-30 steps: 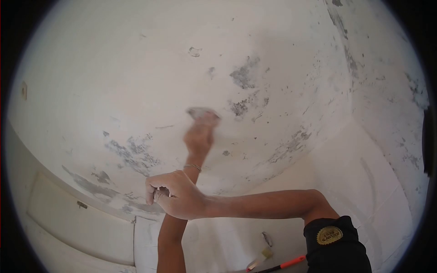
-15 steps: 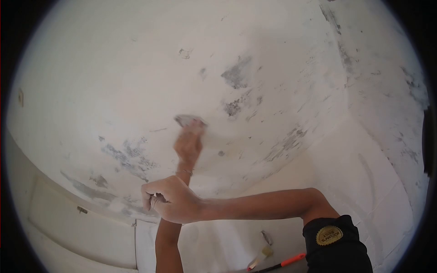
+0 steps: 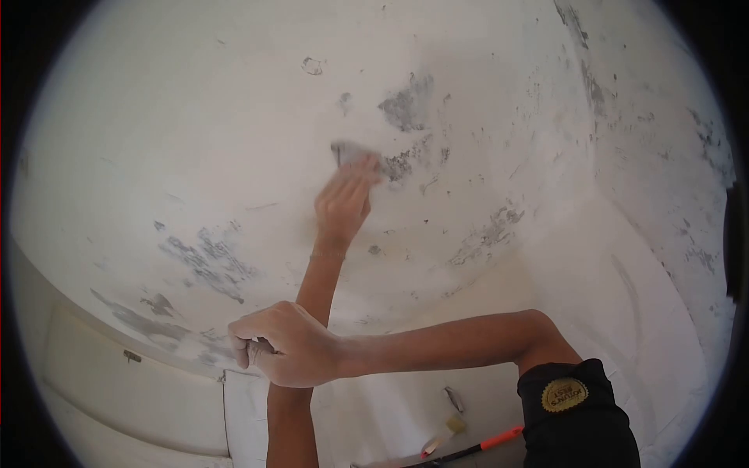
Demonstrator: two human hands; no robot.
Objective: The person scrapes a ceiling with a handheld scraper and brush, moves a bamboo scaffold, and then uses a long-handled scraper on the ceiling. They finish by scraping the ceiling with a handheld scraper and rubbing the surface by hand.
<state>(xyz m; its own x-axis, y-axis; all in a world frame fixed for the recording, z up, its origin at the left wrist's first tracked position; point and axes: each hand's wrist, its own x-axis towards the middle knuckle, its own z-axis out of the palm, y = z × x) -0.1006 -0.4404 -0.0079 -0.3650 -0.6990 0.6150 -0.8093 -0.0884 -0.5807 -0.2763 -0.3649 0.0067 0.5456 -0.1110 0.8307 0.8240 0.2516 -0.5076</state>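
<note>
My left hand (image 3: pixel 346 204) reaches up to the stained white wall (image 3: pixel 257 101), its fingers pressed on a flat greyish piece (image 3: pixel 353 154). That piece is blurred and lies against the wall, just left of a dark rough patch (image 3: pixel 399 167). In front of my left forearm, my right hand (image 3: pixel 289 343) is closed with curled fingers, and nothing shows in it. My right arm comes in from the right in a black sleeve with a round gold badge (image 3: pixel 565 395).
Low in the view lie a tool with an orange-and-black handle (image 3: pixel 501 438), a small yellowish block (image 3: pixel 456 424) and a small dark item (image 3: pixel 454 400). A pale panel with a metal latch (image 3: pixel 133 356) is at the lower left. Grey patches mark the wall.
My left hand has moved up and a little right along the wall with the flat piece. My right hand has shifted slightly left, still closed.
</note>
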